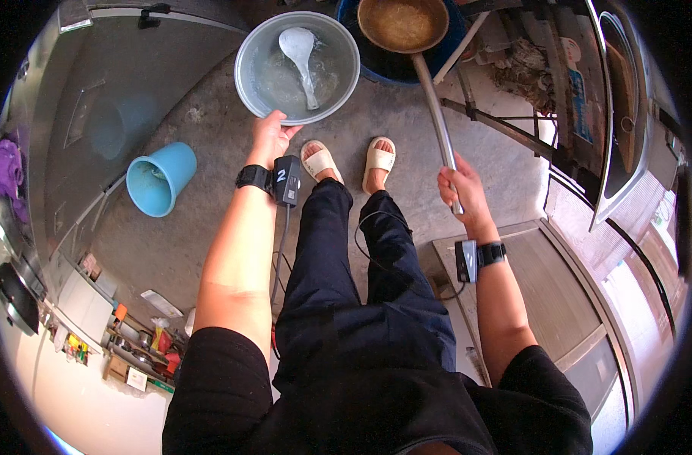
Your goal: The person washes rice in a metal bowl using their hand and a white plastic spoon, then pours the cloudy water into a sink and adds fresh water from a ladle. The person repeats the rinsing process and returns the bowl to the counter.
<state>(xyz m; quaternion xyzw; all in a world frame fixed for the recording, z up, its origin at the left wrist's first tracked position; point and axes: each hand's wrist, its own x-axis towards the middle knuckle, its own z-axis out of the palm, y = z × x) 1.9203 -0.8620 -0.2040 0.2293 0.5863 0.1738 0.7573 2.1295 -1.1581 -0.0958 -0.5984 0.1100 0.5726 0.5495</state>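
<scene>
My left hand [273, 136] grips the near rim of a round metal basin [260, 74], thumb on top and fingers beneath. Inside the basin lies a white rice paddle [298, 48], its handle pointing towards me. The basin's bottom looks wet, with pale residue. My right hand [462, 187] is closed around the end of a long tubular metal handle belonging to a ladle [406, 25]. The ladle's wide, brownish bowl is over a dark blue tub [374, 68] at the top of the view. What the tub holds is mostly hidden by the ladle and shadow.
A light blue plastic bucket [181, 168] is tipped towards me on the concrete floor [209, 239] at left. A metal-framed rack [505, 128] stands at right, near a wooden cabinet [551, 278]. A purple cloth [5, 170] hangs far left. Cables run from both wrist devices.
</scene>
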